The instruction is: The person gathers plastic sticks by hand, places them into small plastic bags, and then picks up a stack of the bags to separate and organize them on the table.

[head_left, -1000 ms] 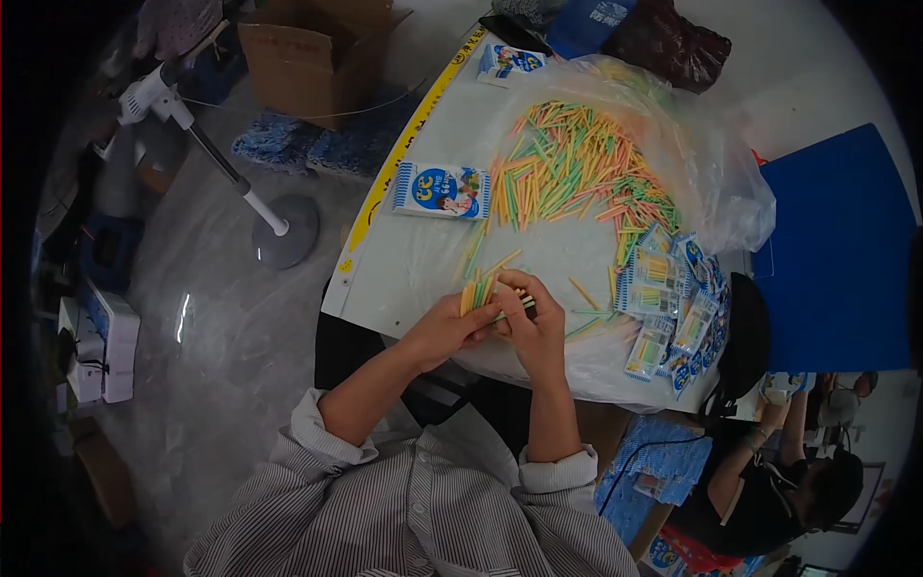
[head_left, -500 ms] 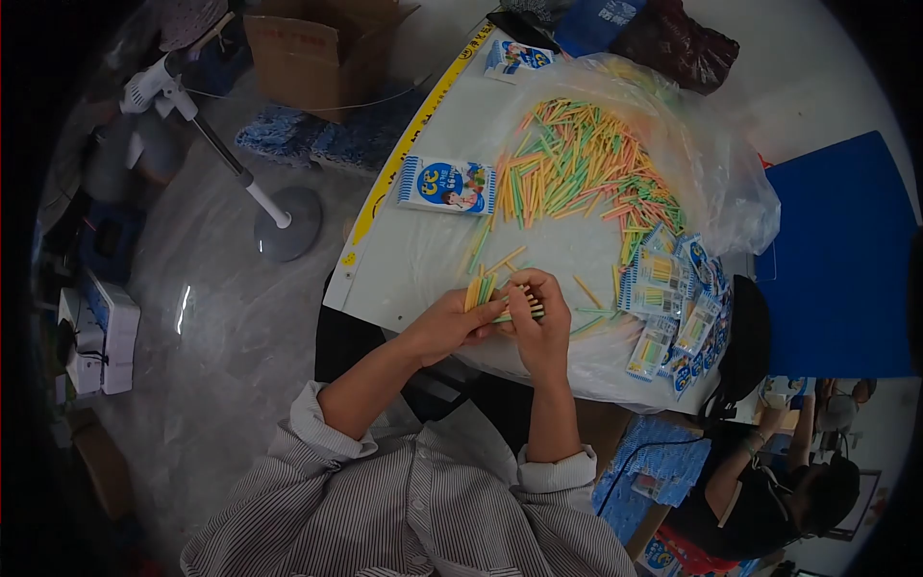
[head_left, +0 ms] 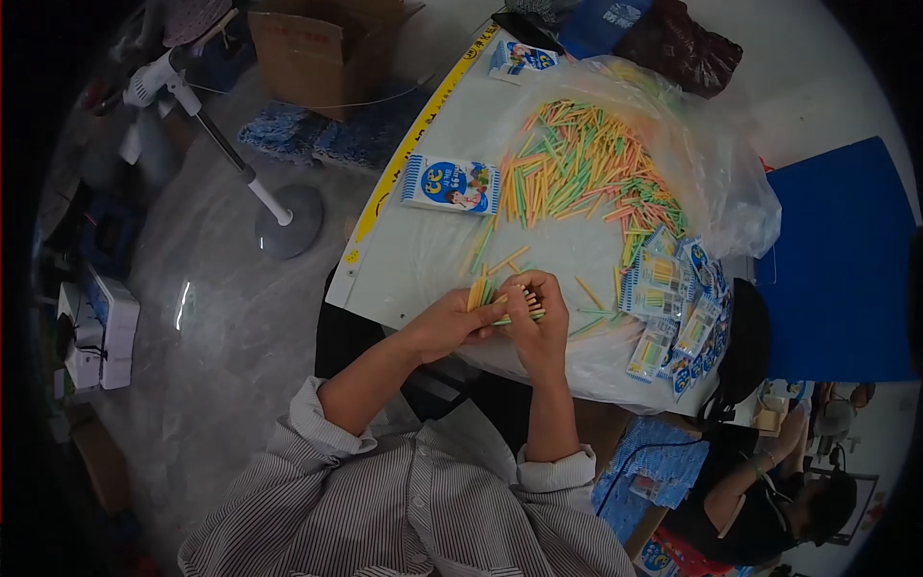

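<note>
A bundle of thin coloured candy sticks [head_left: 478, 292], yellow, orange and green, is held between my two hands over the near edge of the table. My left hand [head_left: 450, 324] wraps round it from the left. On the other side, the fingers of my right hand [head_left: 540, 322] close on the stick ends. Parts of the bundle are hidden by my fingers. Beyond my hands lies a big loose pile of the same sticks [head_left: 577, 163] on clear plastic sheeting. A few stray sticks [head_left: 588, 290] lie close to my hands.
To the right are several filled blue-and-white packets [head_left: 663, 298]. Another printed packet [head_left: 450, 186] lies left of the pile, and one more [head_left: 522, 61] at the far end. A clear plastic bag [head_left: 740, 207] borders the pile. At lower right, a person in black [head_left: 731, 490] works nearby.
My hands stay in nearly the same place with the sticks, with only slight finger movement. The view has shifted a little. The other person's arms have moved at lower right.
</note>
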A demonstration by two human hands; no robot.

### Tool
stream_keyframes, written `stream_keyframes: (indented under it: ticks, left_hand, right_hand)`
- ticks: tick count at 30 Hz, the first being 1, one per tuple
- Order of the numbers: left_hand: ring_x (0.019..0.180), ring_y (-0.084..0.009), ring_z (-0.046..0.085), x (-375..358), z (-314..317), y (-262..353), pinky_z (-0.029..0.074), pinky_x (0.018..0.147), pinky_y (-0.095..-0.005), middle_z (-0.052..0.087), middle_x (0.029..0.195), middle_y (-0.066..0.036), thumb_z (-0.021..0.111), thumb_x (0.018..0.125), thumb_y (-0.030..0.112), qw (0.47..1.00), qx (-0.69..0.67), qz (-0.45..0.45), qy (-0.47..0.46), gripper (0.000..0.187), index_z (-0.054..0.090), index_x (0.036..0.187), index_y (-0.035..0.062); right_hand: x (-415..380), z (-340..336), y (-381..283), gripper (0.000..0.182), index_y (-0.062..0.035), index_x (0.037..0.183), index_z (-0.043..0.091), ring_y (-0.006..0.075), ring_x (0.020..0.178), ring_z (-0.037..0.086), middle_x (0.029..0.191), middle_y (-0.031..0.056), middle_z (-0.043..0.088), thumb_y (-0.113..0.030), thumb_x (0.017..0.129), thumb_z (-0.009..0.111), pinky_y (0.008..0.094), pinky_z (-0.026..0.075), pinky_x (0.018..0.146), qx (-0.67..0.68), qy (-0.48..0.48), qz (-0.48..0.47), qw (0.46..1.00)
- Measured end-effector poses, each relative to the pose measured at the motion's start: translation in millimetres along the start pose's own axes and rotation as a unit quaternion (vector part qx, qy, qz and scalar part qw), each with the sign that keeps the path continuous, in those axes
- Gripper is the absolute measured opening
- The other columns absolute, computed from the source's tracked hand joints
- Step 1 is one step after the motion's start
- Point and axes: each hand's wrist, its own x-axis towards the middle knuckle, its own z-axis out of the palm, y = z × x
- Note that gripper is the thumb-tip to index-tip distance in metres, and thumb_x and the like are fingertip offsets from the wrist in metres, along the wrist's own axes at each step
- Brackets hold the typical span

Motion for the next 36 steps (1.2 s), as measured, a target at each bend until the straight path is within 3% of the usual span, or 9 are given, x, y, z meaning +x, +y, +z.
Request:
stream_keyframes:
  ticks: [3,9,16,21,24,28,30,33,36]
  left_hand:
    - [0.054,-0.0020,0.036,1.1,-2.9,-3.1,0.030,0.047,-0.0155,0.043,0.064,0.005,0.048,0.086,0.028,1.000,-0.010,-0.006,-0.009,0.021,0.051,0.089,0.0067]
    - [0.054,-0.0017,0.036,3.0,-6.9,-6.5,0.029,0.046,-0.0153,0.043,0.065,0.005,0.049,0.085,0.029,0.999,-0.006,0.003,-0.031,0.023,0.052,0.088,0.0069]
    - [0.055,-0.0019,0.036,5.5,-9.7,-6.6,0.030,0.047,-0.0152,0.043,0.067,0.004,0.051,0.085,0.028,0.998,-0.015,-0.018,-0.050,0.022,0.051,0.089,0.0071]
    - [0.059,-0.0021,0.038,0.7,-5.1,-2.0,0.031,0.049,-0.0145,0.043,0.072,0.004,0.050,0.085,0.027,0.998,-0.028,-0.012,-0.049,0.021,0.051,0.091,0.0066]
    - [0.060,-0.0022,0.038,1.7,-7.2,-3.1,0.032,0.050,-0.0144,0.044,0.074,0.004,0.049,0.085,0.027,0.997,-0.035,-0.013,-0.060,0.021,0.051,0.092,0.0062]
    - [0.062,-0.0024,0.039,1.8,-8.4,-3.8,0.033,0.051,-0.0137,0.044,0.076,0.004,0.050,0.085,0.026,0.997,-0.037,-0.015,-0.071,0.023,0.050,0.094,0.0054]
    - [0.063,-0.0028,0.040,0.4,-7.2,0.3,0.034,0.052,-0.0135,0.045,0.077,0.003,0.051,0.085,0.026,0.996,-0.043,-0.028,-0.069,0.023,0.050,0.094,0.0053]
    - [0.066,-0.0034,0.042,-3.3,-3.9,6.5,0.036,0.054,-0.0132,0.045,0.080,0.002,0.051,0.085,0.024,0.994,-0.061,-0.047,-0.071,0.023,0.050,0.096,0.0048]
    - [0.068,-0.0041,0.043,-2.7,-9.8,1.0,0.037,0.055,-0.0135,0.046,0.083,0.001,0.050,0.085,0.023,0.991,-0.078,-0.046,-0.094,0.022,0.050,0.096,0.0043]
  right_hand:
    - [2.7,-2.6,-15.2,0.018,-0.0029,0.098,0.053,0.0016,0.063,0.044,0.075,-0.0026,0.049,-0.007,0.081,0.053,0.0129,0.036,0.047,0.021,-0.043,0.090,0.995]
    - [5.0,-5.8,-13.6,0.013,-0.0030,0.092,0.055,0.0016,0.064,0.046,0.078,-0.0016,0.052,-0.009,0.081,0.052,0.0128,0.037,0.046,0.009,-0.082,0.124,0.989]
    - [0.7,-2.8,-7.1,0.010,-0.0023,0.088,0.054,0.0041,0.067,0.048,0.076,-0.0010,0.051,-0.009,0.081,0.053,0.0146,0.039,0.051,0.037,-0.017,0.054,0.998]
    - [6.7,-9.9,-14.2,0.008,-0.0006,0.086,0.055,0.0050,0.070,0.047,0.079,0.0003,0.050,-0.005,0.080,0.053,0.0171,0.039,0.060,-0.042,-0.117,0.068,0.990]
    - [5.8,-7.5,-11.5,0.005,-0.0006,0.082,0.055,0.0043,0.069,0.046,0.080,0.0002,0.051,-0.003,0.079,0.053,0.0168,0.039,0.059,-0.045,-0.094,0.033,0.994]
    - [3.6,-4.9,-6.8,0.007,-0.0015,0.085,0.053,0.0045,0.067,0.046,0.079,0.0011,0.051,-0.003,0.078,0.053,0.0166,0.038,0.057,-0.051,-0.070,-0.007,0.996]
    - [0.8,-1.0,-19.2,0.011,-0.0020,0.089,0.051,0.0050,0.066,0.046,0.079,0.0016,0.052,-0.002,0.078,0.052,0.0169,0.038,0.056,0.090,-0.056,0.092,0.990]
    - [2.6,-7.1,-7.8,0.019,-0.0014,0.098,0.049,0.0059,0.067,0.047,0.079,0.0018,0.052,-0.002,0.078,0.051,0.0172,0.039,0.057,0.043,-0.079,0.054,0.994]
    - [3.4,-6.8,-19.6,0.020,-0.0014,0.098,0.052,0.0044,0.065,0.045,0.079,0.0007,0.052,-0.002,0.078,0.052,0.0158,0.037,0.053,0.025,-0.098,0.096,0.990]
